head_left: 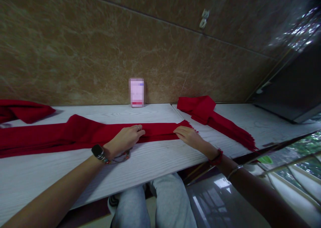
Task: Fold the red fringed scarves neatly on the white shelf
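Note:
A long strip of red cloth (160, 131) lies lengthwise along the white table, folded in layers, with a frayed end at the right. My left hand (126, 137), wearing a ring and a watch, is closed on the cloth near its middle. Close to the frayed end, my right hand (188, 136) pinches the cloth's near edge between thumb and fingers. On the left, part of the strip is bunched up into a raised fold. Beyond my right hand rests a second folded red cloth (197, 108), its fringed end pointing toward the table's front edge.
More red cloth (25, 110) lies at the far left. A blurred phone-like panel (137, 92) leans upright against the brown marbled wall (100, 54). At the right end of the white table (150, 157) stands a dark box-shaped object (291, 84). My legs are below the front edge.

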